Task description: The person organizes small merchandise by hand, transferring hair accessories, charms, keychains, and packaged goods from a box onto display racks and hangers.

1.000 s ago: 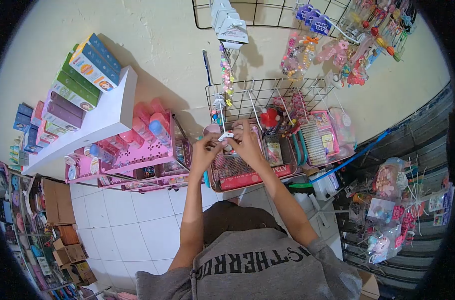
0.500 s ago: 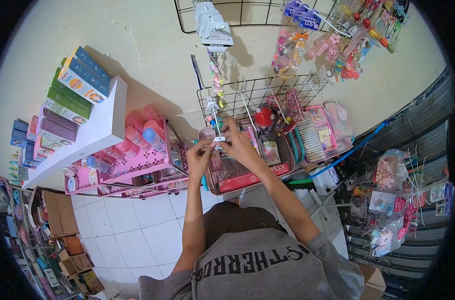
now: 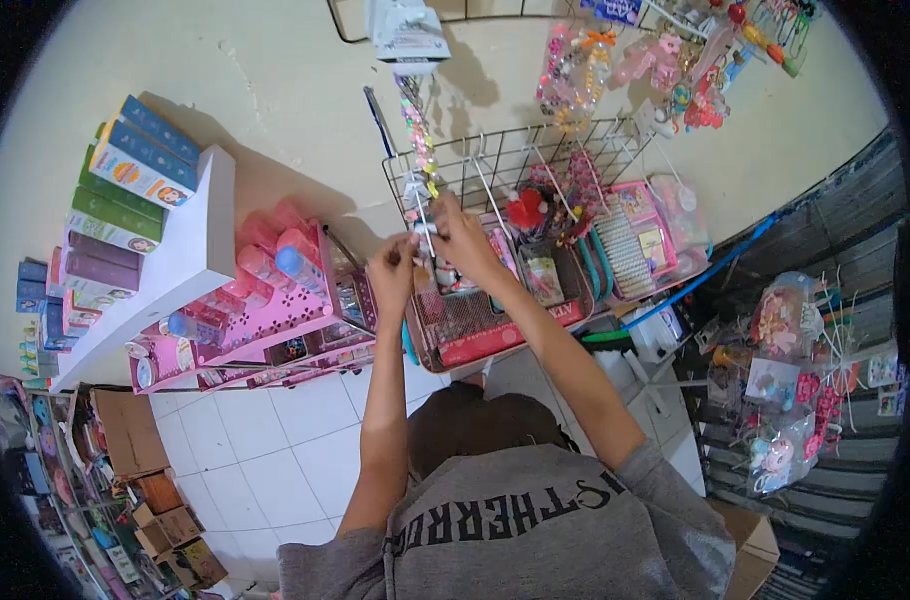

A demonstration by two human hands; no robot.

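My left hand (image 3: 392, 268) and my right hand (image 3: 462, 242) meet at a white display hook (image 3: 430, 250) that juts from the wire grid. Between their pinched fingertips is a small white card (image 3: 425, 229), partly covered and blurred; what is attached to it I cannot make out. Further up the hook, near the grid, hang other small white cards (image 3: 416, 187). Below both hands stands a mesh basket (image 3: 465, 318) holding packaged goods and a red box (image 3: 480, 343).
To the left, a white shelf (image 3: 210, 215) carries several small boxes, above a pink rack (image 3: 275, 325) with bottles. The wire grid (image 3: 455, 160) and bead strings (image 3: 415, 125) are ahead. Bagged accessories (image 3: 785, 380) hang at right. White floor tiles (image 3: 275, 440) lie below.
Both hands have moved up along the hook toward the wire grid, taking the small white card with them. The camera view has shifted slightly.
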